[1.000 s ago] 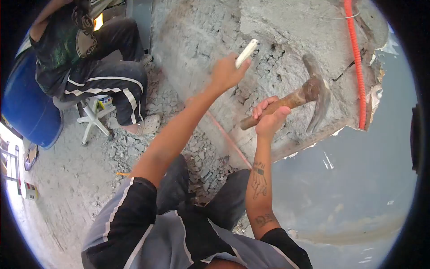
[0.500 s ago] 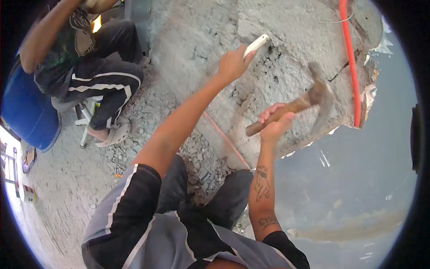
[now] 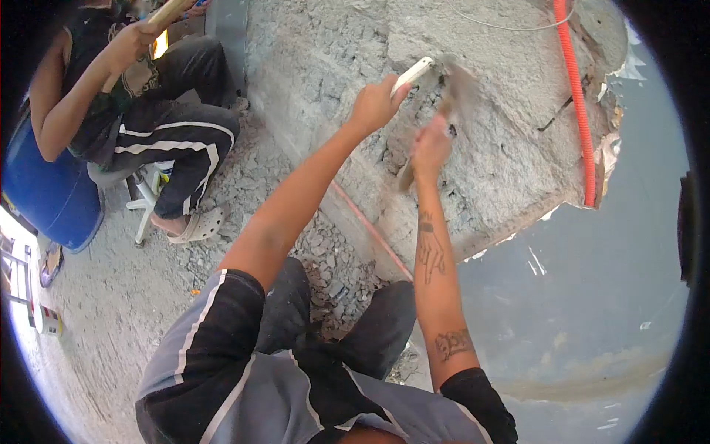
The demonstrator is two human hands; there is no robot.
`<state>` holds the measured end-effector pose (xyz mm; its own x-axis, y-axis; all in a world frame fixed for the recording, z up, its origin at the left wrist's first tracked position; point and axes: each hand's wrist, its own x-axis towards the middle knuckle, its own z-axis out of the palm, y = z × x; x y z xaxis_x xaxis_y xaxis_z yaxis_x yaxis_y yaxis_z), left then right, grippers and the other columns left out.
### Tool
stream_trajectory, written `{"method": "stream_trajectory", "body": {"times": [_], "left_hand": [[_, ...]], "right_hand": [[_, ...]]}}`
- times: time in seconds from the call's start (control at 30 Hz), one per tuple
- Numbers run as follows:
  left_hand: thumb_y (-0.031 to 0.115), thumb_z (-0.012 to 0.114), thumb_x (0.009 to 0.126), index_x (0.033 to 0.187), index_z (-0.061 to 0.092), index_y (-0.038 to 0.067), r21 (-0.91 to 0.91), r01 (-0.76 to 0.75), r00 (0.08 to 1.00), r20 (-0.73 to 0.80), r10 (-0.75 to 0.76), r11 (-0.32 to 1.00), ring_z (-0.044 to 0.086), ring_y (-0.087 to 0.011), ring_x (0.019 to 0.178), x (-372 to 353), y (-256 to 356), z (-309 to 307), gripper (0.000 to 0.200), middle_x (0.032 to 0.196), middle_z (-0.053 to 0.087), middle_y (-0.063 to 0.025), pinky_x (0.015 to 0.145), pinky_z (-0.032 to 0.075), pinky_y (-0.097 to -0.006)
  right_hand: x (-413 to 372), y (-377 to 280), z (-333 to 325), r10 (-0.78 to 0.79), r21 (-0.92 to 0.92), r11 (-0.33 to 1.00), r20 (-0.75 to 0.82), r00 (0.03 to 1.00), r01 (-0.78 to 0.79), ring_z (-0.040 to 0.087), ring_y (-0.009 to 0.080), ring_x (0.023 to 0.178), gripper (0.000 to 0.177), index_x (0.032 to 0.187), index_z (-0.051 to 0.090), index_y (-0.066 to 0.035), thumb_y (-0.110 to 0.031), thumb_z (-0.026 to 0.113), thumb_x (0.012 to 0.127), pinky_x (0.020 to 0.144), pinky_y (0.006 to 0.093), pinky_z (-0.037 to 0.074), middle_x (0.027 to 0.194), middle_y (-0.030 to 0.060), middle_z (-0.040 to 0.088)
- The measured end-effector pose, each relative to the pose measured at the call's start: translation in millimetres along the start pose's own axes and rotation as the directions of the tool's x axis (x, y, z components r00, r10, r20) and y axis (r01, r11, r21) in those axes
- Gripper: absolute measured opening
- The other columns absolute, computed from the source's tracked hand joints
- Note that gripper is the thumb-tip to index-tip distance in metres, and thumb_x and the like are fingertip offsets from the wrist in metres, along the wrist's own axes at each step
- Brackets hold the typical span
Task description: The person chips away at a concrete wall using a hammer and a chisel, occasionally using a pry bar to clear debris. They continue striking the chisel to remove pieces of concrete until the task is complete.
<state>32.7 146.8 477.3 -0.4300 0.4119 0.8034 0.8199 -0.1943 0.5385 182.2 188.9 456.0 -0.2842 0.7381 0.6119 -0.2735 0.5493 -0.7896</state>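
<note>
My left hand (image 3: pixel 376 106) is closed around a cream-white, chisel-like bar (image 3: pixel 414 75) with a small hole near its far end. That end sits close to the rough concrete (image 3: pixel 510 148). Gripped in my right hand (image 3: pixel 430 152) is a hammer (image 3: pixel 406 176) with a wooden handle, the butt poking out below the fist. Motion smears its head, which is beside the bar's far end, over broken, pitted concrete. Both forearms reach forward over the concrete face.
An orange corrugated conduit (image 3: pixel 577 103) runs along the right, near a grey smooth surface (image 3: pixel 577 296). A pinkish pipe (image 3: pixel 371 229) crosses below my arms. Rubble (image 3: pixel 333 259) covers the floor. At left, a seated person (image 3: pixel 133 111) holds a wooden handle (image 3: pixel 168 13) beside a blue barrel (image 3: pixel 52 177).
My right hand has swung the hammer up and left, bringing its head beside the bar. My left hand has shifted slightly left. The other person's forearm and wooden handle have come into view.
</note>
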Motion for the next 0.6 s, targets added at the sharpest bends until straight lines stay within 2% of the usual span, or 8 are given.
{"method": "stream_trajectory", "body": {"times": [0.03,0.17,0.23,0.33,0.4,0.43,0.47,0.6], "left_hand": [[0.043,0.053,0.094,0.093,0.054,0.005,-0.011,0.017,1.000,0.008,-0.017,1.000,0.061,-0.0455,0.063,0.0,0.3,0.7,0.038,0.067,0.062,-0.0240,0.056,0.047,-0.0531],[0.043,0.055,0.094,0.093,0.058,0.003,-0.015,0.021,1.000,0.002,-0.021,1.000,0.061,-0.0441,0.064,2.1,-1.8,0.3,0.040,0.067,0.061,-0.0239,0.056,0.046,-0.0490],[0.042,0.055,0.094,0.092,0.058,0.003,-0.011,0.036,0.999,0.012,-0.036,0.999,0.061,-0.0435,0.065,0.8,0.6,-1.4,0.040,0.069,0.061,-0.0240,0.058,0.047,-0.0482],[0.043,0.054,0.094,0.092,0.058,0.002,-0.019,0.041,0.999,0.010,-0.041,0.999,0.062,-0.0430,0.064,0.5,-1.4,1.3,0.041,0.069,0.062,-0.0239,0.057,0.047,-0.0484],[0.044,0.054,0.094,0.092,0.058,0.002,-0.006,0.037,0.999,0.002,-0.037,0.999,0.061,-0.0431,0.063,5.3,-5.5,3.1,0.042,0.068,0.062,-0.0240,0.057,0.047,-0.0489],[0.044,0.053,0.095,0.092,0.058,0.002,0.000,0.037,0.999,-0.002,-0.037,0.999,0.061,-0.0431,0.062,-0.9,-5.3,6.7,0.042,0.067,0.061,-0.0240,0.056,0.047,-0.0493],[0.044,0.053,0.095,0.092,0.058,0.002,-0.003,0.043,0.999,0.014,-0.043,0.999,0.061,-0.0431,0.062,-9.6,-2.9,7.4,0.042,0.067,0.061,-0.0240,0.056,0.047,-0.0493],[0.044,0.052,0.095,0.092,0.059,0.002,-0.034,0.015,1.000,-0.017,-0.016,0.999,0.061,-0.0428,0.061,2.4,-1.2,3.0,0.042,0.066,0.061,-0.0232,0.055,0.046,-0.0490]], "right_hand": [[6.0,7.5,-4.0,0.287,-0.264,0.927,0.051,0.957,-0.264,0.047,0.0146,0.052,0.085,0.084,0.050,-0.005,-0.088,0.032,0.076,0.045,0.0252,0.038,0.063,0.0044,0.043],[-16.3,-40.5,-23.2,0.040,-0.382,0.924,0.048,0.998,-0.019,0.047,0.0151,0.051,0.088,0.079,0.050,-0.005,-0.090,0.029,0.074,0.045,0.0265,0.039,0.059,0.0048,0.043],[-31.3,-67.3,-24.7,-0.200,0.235,0.950,-0.044,0.979,0.204,0.047,0.0158,0.050,0.090,0.076,0.049,-0.005,-0.092,0.025,0.071,0.045,0.0270,0.039,0.056,0.0057,0.044],[-18.6,-47.0,-12.9,-0.623,0.360,0.689,-0.148,0.768,0.629,0.048,0.0167,0.051,0.092,0.076,0.049,-0.006,-0.093,0.023,0.068,0.046,0.0277,0.040,0.058,0.0067,0.046],[-11.8,-11.1,-1.9,-0.412,0.228,0.863,-0.197,0.890,0.450,0.047,0.0157,0.048,0.089,0.074,0.049,-0.006,-0.091,0.025,0.072,0.044,0.0272,0.039,0.057,0.0048,0.046],[-8.0,-10.7,-1.1,-0.032,0.053,0.998,-0.051,0.998,0.035,0.047,0.0151,0.047,0.088,0.073,0.049,-0.005,-0.090,0.025,0.075,0.043,0.0268,0.038,0.055,0.0040,0.046],[-10.2,-14.7,-2.8,0.378,-0.162,0.914,0.009,0.926,-0.372,0.046,0.0144,0.045,0.087,0.072,0.049,-0.004,-0.088,0.025,0.077,0.042,0.0264,0.037,0.054,0.0031,0.046],[-28.6,-49.3,-23.1,0.239,-0.297,0.924,-0.039,0.970,-0.240,0.041,0.0119,0.043,0.082,0.066,0.049,-0.005,-0.082,0.025,0.084,0.044,0.0263,0.036,0.054,0.0008,0.043]]}}
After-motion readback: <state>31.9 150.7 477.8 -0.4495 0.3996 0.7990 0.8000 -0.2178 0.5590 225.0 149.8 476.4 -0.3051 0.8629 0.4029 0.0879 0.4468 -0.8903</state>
